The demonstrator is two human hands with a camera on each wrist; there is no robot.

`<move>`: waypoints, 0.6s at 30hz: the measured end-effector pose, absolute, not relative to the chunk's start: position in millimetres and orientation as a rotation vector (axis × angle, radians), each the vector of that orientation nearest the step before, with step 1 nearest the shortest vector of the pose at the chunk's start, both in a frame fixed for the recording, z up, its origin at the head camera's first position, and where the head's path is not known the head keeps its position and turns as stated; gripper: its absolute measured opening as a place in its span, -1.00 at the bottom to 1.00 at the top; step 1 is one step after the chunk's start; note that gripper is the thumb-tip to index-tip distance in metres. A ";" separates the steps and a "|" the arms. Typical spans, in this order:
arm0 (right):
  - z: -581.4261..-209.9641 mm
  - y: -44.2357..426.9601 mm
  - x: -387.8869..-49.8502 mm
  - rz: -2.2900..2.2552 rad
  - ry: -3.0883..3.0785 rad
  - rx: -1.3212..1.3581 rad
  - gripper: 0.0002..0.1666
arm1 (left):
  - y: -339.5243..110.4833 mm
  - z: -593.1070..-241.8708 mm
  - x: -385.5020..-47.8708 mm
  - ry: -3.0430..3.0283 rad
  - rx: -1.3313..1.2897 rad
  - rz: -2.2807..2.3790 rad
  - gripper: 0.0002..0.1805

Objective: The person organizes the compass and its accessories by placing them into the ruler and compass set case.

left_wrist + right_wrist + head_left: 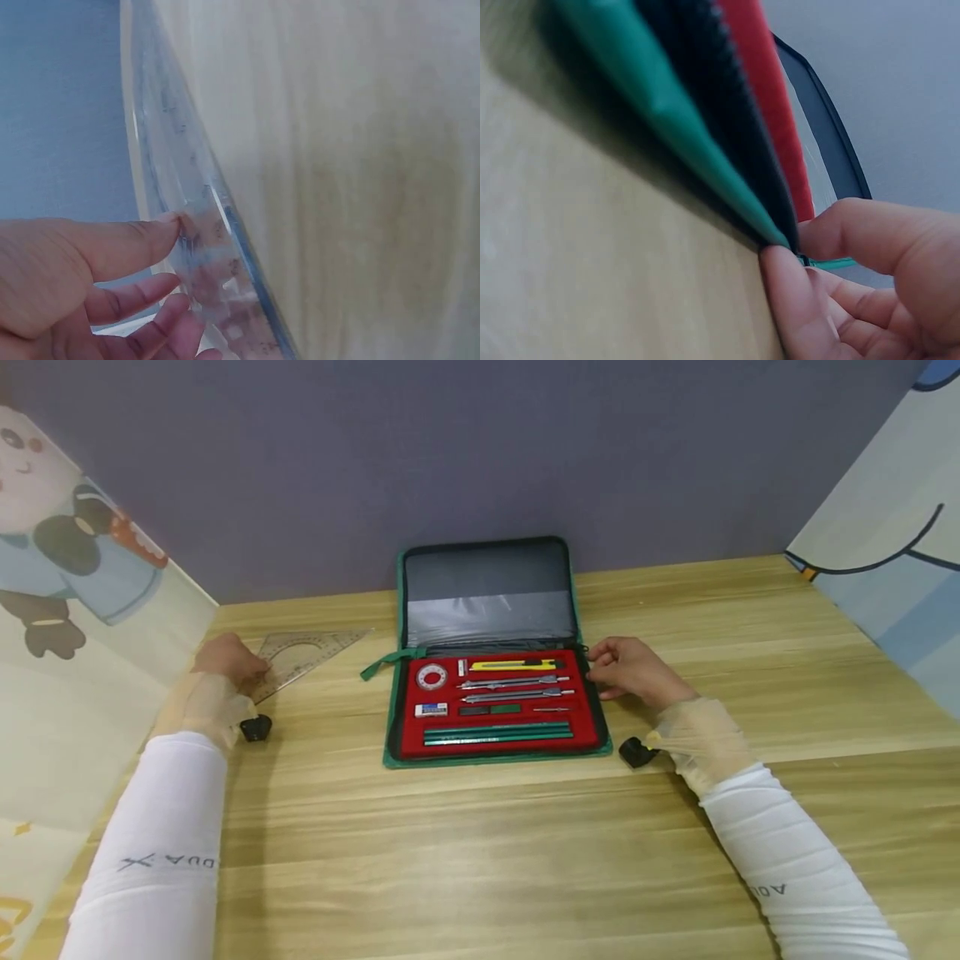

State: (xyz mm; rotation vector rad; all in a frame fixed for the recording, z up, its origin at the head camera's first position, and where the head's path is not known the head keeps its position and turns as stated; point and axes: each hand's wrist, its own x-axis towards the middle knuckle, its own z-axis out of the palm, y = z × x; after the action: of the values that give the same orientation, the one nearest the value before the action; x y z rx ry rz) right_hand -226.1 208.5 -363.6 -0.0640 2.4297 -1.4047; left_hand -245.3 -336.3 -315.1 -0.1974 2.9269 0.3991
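A clear triangular ruler (288,658) lies at the left of the wooden table, and my left hand (231,662) pinches its left end. In the left wrist view, the thumb and fingers of my left hand (112,292) hold the ruler (217,247) by its edge. An open green zip case (390,727) lies in the middle, its lid raised at the back. My right hand (637,672) pinches the case's right edge near the hinge. The right wrist view shows my right hand (870,277) with thumb and finger on the green and black rim (675,120).
The case's red tray (517,718) holds a yellow cutter (513,666), two compasses, a round white piece (431,677), an eraser (431,710) and green pencils (498,733). A green strap (386,662) sticks out left. A grey panel (480,460) stands behind the table.
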 end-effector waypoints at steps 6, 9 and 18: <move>-361.6 208.3 -224.1 -1.411 2.426 -0.072 -0.54 | -340.3 -313.3 -247.7 2.883 -0.202 0.483 -0.59; -361.4 208.1 -224.3 -1.409 2.429 -0.074 -0.54 | -343.7 -313.6 -249.5 2.844 -0.210 0.543 -0.60; -362.4 207.4 -224.9 -1.412 2.426 -0.067 -0.55 | -355.2 -315.6 -258.9 2.681 -0.205 0.724 -0.67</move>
State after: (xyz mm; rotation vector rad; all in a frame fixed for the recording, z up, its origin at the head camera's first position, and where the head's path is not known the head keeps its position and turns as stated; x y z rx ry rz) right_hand -224.9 207.4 -362.4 -0.0673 2.4261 -1.4117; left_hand -258.9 -355.2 -315.6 -0.2053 2.6807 0.7242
